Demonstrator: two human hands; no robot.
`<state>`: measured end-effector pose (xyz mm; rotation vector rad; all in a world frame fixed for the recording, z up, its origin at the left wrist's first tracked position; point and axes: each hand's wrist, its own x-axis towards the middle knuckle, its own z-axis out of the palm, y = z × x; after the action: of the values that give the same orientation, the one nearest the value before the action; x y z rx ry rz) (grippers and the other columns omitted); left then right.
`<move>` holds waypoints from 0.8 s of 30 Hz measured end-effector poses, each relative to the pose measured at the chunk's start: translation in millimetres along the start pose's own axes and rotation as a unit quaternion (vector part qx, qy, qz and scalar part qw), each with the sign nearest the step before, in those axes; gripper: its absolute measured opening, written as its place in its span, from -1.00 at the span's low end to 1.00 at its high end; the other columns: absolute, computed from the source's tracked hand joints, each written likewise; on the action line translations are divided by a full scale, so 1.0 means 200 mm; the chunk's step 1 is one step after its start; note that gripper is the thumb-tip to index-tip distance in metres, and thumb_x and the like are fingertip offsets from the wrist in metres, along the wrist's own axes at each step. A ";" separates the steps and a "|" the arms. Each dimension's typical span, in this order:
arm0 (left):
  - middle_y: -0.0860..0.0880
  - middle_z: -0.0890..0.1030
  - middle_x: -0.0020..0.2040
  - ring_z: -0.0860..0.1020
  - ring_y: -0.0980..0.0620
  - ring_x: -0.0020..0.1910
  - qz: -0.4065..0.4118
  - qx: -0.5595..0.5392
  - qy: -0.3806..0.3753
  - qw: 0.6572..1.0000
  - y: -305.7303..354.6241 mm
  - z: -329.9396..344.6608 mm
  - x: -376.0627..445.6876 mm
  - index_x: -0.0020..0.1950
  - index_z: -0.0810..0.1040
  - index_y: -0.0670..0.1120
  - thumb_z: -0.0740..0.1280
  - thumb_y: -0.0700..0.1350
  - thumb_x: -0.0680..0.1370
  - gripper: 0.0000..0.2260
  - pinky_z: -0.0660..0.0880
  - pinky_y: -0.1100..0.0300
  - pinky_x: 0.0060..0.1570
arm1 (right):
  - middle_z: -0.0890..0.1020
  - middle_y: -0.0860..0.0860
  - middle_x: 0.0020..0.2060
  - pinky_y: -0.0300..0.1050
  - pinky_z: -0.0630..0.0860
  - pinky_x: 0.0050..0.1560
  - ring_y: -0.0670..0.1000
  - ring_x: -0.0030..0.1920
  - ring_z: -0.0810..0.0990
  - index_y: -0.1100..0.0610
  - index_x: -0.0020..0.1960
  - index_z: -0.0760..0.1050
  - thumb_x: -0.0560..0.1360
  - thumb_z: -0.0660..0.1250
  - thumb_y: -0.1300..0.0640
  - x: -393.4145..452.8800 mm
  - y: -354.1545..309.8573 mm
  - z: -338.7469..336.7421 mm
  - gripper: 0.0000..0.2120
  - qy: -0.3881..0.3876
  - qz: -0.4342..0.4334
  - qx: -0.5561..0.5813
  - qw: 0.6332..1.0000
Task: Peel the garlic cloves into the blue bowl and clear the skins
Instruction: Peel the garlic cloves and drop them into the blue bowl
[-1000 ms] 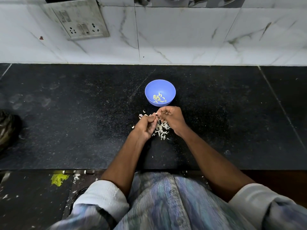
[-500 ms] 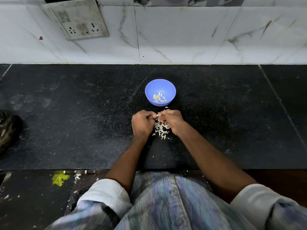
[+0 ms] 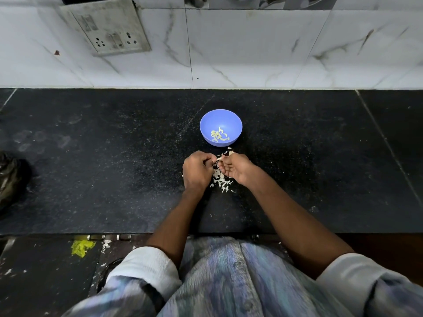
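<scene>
Mid-peel, near the middle of the black worktop (image 3: pixel 91 179), a little toward its front edge. Left hand (image 3: pixel 196 170) curled, fingers folded in toward the palm; right hand (image 3: pixel 235 169) beside it, fingertips meeting those of the left at a pale sliver, probably a garlic clove (image 3: pixel 219 158) or a strip of its skin, too small to tell which. Both hands pinching at that one piece, close together and just short of touching elsewhere.

Blue bowl (image 3: pixel 220 128) standing upright just behind the hands, toward the back edge and the tiled wall (image 3: pixel 251 53), with a small cluster of peeled cloves (image 3: pixel 219 136) lying on its bottom. Loose skins (image 3: pixel 220 180) scattered on the worktop directly under and between the hands, a few flakes reaching the foot of the bowl. More white flakes and a yellow scrap (image 3: pixel 81 247) lower down, past the front edge, on the floor.

Risks from here, as a judgement: skins so light and so near the bowl could drift or be flicked in among the peeled cloves. A clove slipping out of the pinch could land in the skin pile and get swept away with it. Gathering the skins with a careless sweep toward the front edge would send more over onto the floor. A knock from the right hand could shove the bowl toward the wall.
</scene>
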<state>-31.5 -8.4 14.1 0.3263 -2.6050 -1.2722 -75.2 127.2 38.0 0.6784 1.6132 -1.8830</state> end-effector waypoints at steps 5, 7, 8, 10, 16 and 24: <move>0.14 0.72 -0.20 0.67 0.14 -0.23 -0.090 -0.073 -0.012 0.993 0.00 0.00 -0.01 -0.11 0.75 0.03 0.42 -0.25 0.54 -0.81 0.64 0.16 -0.09 | 0.61 0.16 -0.22 -0.22 0.59 -0.27 0.01 -0.24 0.59 0.25 -0.08 0.49 0.66 0.24 0.34 0.00 -0.02 -0.03 -0.85 0.009 0.002 0.058 0.998; 0.13 0.72 -0.25 0.67 0.12 -0.29 -0.108 -0.085 -0.020 0.990 -0.02 0.00 0.00 -0.13 0.73 0.03 0.42 -0.24 0.54 -0.81 0.64 0.17 -0.14 | 0.61 0.15 -0.25 -0.24 0.57 -0.28 -0.01 -0.29 0.57 0.25 -0.10 0.50 0.65 0.26 0.35 0.00 -0.01 -0.04 -0.84 0.006 -0.028 0.035 0.999; 0.12 0.71 -0.27 0.66 0.13 -0.31 -0.111 -0.088 -0.027 0.990 -0.03 0.00 0.00 -0.13 0.73 0.04 0.42 -0.25 0.54 -0.81 0.63 0.18 -0.16 | 0.60 0.14 -0.25 -0.23 0.56 -0.26 -0.02 -0.30 0.55 0.24 -0.11 0.51 0.65 0.27 0.36 0.00 0.00 -0.05 -0.83 0.003 -0.044 0.017 0.999; 0.11 0.71 -0.26 0.62 0.22 -0.33 -0.101 -0.086 -0.045 0.990 -0.02 0.00 0.00 -0.12 0.72 0.04 0.42 -0.27 0.54 -0.79 0.57 0.26 -0.17 | 0.60 0.12 -0.26 -0.23 0.55 -0.24 -0.03 -0.31 0.54 0.23 -0.09 0.53 0.64 0.27 0.36 0.00 0.01 -0.06 -0.84 0.001 -0.068 -0.018 0.998; 0.13 0.69 -0.30 0.63 0.24 -0.31 -0.096 -0.061 -0.072 0.991 0.01 0.02 -0.02 -0.13 0.75 0.06 0.41 -0.22 0.51 -0.80 0.50 0.41 -0.23 | 0.64 0.12 -0.23 -0.23 0.59 -0.22 -0.06 -0.30 0.57 0.28 0.07 0.55 0.63 0.27 0.38 0.00 0.02 -0.08 -0.90 0.001 -0.102 -0.074 0.992; 0.03 0.76 -0.17 0.71 0.18 -0.21 -0.107 -0.181 -0.071 0.975 0.01 0.04 0.01 -0.03 0.75 -0.10 0.63 -0.25 0.45 -0.84 0.66 0.27 -0.11 | 0.68 0.15 -0.24 -0.19 0.59 -0.22 -0.04 -0.32 0.59 0.27 -0.03 0.58 0.57 0.31 0.42 -0.01 0.02 -0.09 -0.88 0.018 -0.112 -0.098 0.989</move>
<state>-35.4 -1.5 11.1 0.4729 -2.4289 -1.8720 -71.0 144.2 33.9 0.4657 1.9362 -1.8407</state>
